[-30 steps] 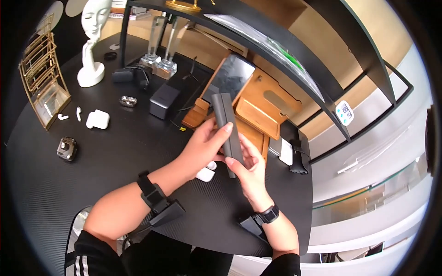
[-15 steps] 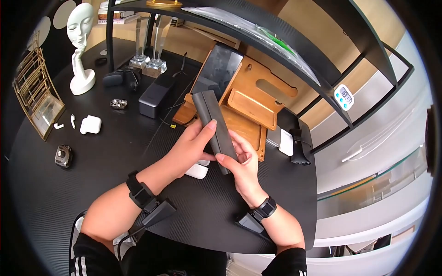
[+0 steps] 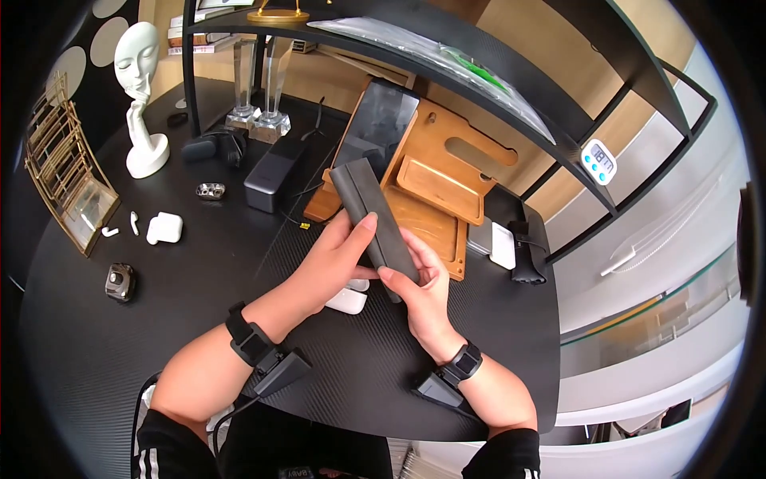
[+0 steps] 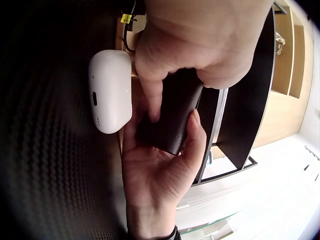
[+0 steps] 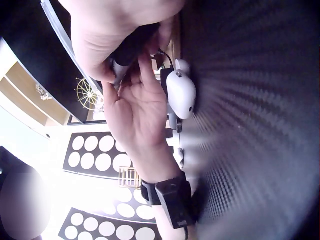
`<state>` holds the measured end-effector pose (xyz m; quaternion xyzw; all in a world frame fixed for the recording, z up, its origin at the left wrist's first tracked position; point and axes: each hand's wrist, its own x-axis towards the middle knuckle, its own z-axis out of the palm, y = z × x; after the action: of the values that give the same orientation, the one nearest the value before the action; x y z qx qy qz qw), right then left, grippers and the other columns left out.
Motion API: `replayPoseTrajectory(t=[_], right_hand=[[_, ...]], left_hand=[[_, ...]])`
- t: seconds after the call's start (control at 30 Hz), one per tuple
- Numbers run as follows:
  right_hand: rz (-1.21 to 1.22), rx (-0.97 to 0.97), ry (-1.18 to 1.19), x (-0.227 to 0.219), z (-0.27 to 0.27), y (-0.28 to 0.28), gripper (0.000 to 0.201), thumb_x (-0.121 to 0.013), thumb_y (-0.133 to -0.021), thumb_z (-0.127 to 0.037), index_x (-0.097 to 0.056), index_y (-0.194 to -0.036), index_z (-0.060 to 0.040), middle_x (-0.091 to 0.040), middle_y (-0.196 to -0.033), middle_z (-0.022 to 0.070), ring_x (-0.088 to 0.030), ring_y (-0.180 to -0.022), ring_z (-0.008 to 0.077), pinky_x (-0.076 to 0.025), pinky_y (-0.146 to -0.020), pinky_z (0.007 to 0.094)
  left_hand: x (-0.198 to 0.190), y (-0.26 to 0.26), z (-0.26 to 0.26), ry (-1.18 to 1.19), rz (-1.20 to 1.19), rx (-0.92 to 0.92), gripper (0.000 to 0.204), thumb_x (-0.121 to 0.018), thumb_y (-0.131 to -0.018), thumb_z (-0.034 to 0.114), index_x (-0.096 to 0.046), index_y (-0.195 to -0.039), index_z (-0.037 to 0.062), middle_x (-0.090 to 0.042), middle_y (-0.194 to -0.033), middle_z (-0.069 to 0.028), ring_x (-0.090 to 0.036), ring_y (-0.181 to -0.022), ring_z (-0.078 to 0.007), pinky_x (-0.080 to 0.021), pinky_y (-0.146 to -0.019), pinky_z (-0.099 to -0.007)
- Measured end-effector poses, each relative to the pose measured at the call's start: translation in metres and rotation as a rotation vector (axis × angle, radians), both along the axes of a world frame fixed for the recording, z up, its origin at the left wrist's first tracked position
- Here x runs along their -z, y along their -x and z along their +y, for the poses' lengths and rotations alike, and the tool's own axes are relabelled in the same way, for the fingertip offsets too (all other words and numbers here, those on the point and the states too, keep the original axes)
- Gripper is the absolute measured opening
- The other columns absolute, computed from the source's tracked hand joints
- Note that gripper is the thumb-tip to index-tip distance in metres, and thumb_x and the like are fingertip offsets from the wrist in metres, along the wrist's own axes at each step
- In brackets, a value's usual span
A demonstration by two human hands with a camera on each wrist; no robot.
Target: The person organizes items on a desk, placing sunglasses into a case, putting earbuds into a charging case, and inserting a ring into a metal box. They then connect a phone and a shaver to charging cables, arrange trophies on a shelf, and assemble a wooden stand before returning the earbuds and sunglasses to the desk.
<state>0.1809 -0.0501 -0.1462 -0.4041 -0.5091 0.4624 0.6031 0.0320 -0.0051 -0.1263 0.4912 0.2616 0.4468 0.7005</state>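
Note:
A long dark grey glasses case [image 3: 373,209], with a flap seam along its length, is held tilted above the desk in both hands. My left hand [image 3: 337,254] grips its left side, thumb lying on the upper face near the seam. The right hand [image 3: 428,294] holds the lower right end with the thumb across the near edge. In the left wrist view the end of the case [image 4: 172,117] shows between the two hands. A white earbud case [image 3: 349,299] with its lid up stands on the desk below the left hand, partly hidden by it.
Behind the hands is a wooden desk organizer [image 3: 435,199] with a dark tablet [image 3: 383,120]. At left are another white earbud case [image 3: 164,228], two loose earbuds, a white face sculpture [image 3: 148,152] and a gold wire rack [image 3: 68,172]. A black shelf [image 3: 471,96] overhangs the back.
The glasses case has turned so that more of its broad face shows, both hands still holding it. The head view has shifted a little; the things on the desk stay put.

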Motion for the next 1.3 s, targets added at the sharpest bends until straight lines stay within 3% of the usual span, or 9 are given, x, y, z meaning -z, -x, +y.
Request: replayPoseTrajectory(t=[0.47,0.53,0.67,0.73,0.83,0.97,1.13,1.23,1.3], right_hand=[[-0.020,-0.035,-0.010,0.007,0.010,-0.011,0.053,-0.063,-0.081,-0.003,-0.043,-0.129,0.0063,-0.056,-0.120,0.0121,-0.055,-0.108,0.0150,-0.044,-0.092,0.0275],[0.428,-0.199,0.189,0.006,0.011,-0.023,0.045,-0.056,-0.088,-0.013,-0.045,-0.128,0.0047,-0.059,-0.115,0.0116,-0.059,-0.101,0.0164,-0.047,-0.090,0.0311],[0.450,-0.087,0.213,0.014,0.015,-0.018,0.052,-0.048,-0.092,-0.032,-0.042,-0.131,0.0017,-0.061,-0.106,0.0082,-0.060,-0.092,0.0128,-0.051,-0.067,0.0251],[0.452,-0.069,0.214,0.012,0.014,-0.017,0.056,-0.045,-0.092,-0.037,-0.037,-0.136,-0.0017,-0.059,-0.109,0.0062,-0.059,-0.093,0.0118,-0.049,-0.062,0.0238],[0.344,-0.006,0.117,0.001,0.009,-0.007,0.050,-0.039,-0.096,-0.028,-0.033,-0.139,-0.0044,-0.051,-0.124,0.0076,-0.055,-0.104,0.0145,-0.045,-0.091,0.0313],[0.094,0.210,-0.173,0.008,0.012,0.000,0.042,-0.040,-0.094,-0.003,-0.037,-0.136,-0.0009,-0.046,-0.132,0.0103,-0.044,-0.120,0.0151,-0.031,-0.102,0.0268],[-0.085,0.300,-0.211,0.017,0.014,-0.013,0.027,-0.054,-0.090,-0.007,-0.057,-0.116,0.0001,-0.054,-0.122,0.0103,-0.046,-0.117,0.0156,-0.035,-0.098,0.0271],[-0.324,0.321,-0.153,0.035,0.025,-0.024,0.016,-0.055,-0.091,-0.011,-0.064,-0.098,0.0008,-0.057,-0.103,0.0012,-0.051,-0.088,0.0066,-0.041,-0.077,0.0215],[-0.238,0.286,-0.084,0.032,0.025,-0.021,0.016,-0.059,-0.089,-0.012,-0.064,-0.095,0.0012,-0.059,-0.097,0.0044,-0.053,-0.092,0.0111,-0.041,-0.081,0.0243]], left_hand=[[0.009,0.004,0.007,0.019,0.036,-0.035,0.037,-0.041,-0.097,0.034,-0.046,-0.121,0.0055,-0.057,-0.108,-0.0069,-0.059,-0.099,-0.0159,-0.055,-0.076,-0.0337],[0.014,0.007,0.017,0.034,-0.020,-0.002,0.037,-0.037,-0.099,0.033,-0.044,-0.124,0.0069,-0.056,-0.111,-0.0062,-0.059,-0.099,-0.0154,-0.054,-0.077,-0.0343],[0.007,0.006,0.015,0.068,-0.041,-0.091,0.031,-0.037,-0.099,0.032,-0.048,-0.111,0.0062,-0.059,-0.096,-0.0035,-0.060,-0.083,-0.0102,-0.054,-0.067,-0.0304],[0.004,0.011,0.017,0.107,-0.024,-0.034,0.035,-0.035,-0.100,0.029,-0.042,-0.128,0.0090,-0.056,-0.114,-0.0045,-0.057,-0.101,-0.0139,-0.052,-0.081,-0.0327],[0.011,0.010,0.021,0.148,-0.051,-0.061,0.034,-0.036,-0.099,0.027,-0.042,-0.127,0.0086,-0.056,-0.114,-0.0044,-0.056,-0.103,-0.0138,-0.051,-0.083,-0.0337],[0.011,0.009,0.021,0.120,-0.108,-0.081,0.032,-0.036,-0.099,0.025,-0.044,-0.124,0.0063,-0.056,-0.113,-0.0049,-0.056,-0.103,-0.0145,-0.049,-0.085,-0.0335],[0.004,0.001,0.009,0.079,-0.172,-0.179,0.023,-0.036,-0.099,0.023,-0.049,-0.107,0.0054,-0.059,-0.098,-0.0026,-0.059,-0.087,-0.0093,-0.053,-0.071,-0.0270],[-0.002,0.001,0.004,0.055,-0.168,-0.181,0.023,-0.037,-0.099,0.022,-0.049,-0.108,0.0049,-0.058,-0.098,-0.0019,-0.058,-0.088,-0.0083,-0.052,-0.072,-0.0261],[-0.001,0.000,0.003,0.028,-0.164,-0.178,0.023,-0.037,-0.099,0.021,-0.049,-0.108,0.0045,-0.058,-0.098,-0.0020,-0.058,-0.088,-0.0081,-0.051,-0.074,-0.0255]])
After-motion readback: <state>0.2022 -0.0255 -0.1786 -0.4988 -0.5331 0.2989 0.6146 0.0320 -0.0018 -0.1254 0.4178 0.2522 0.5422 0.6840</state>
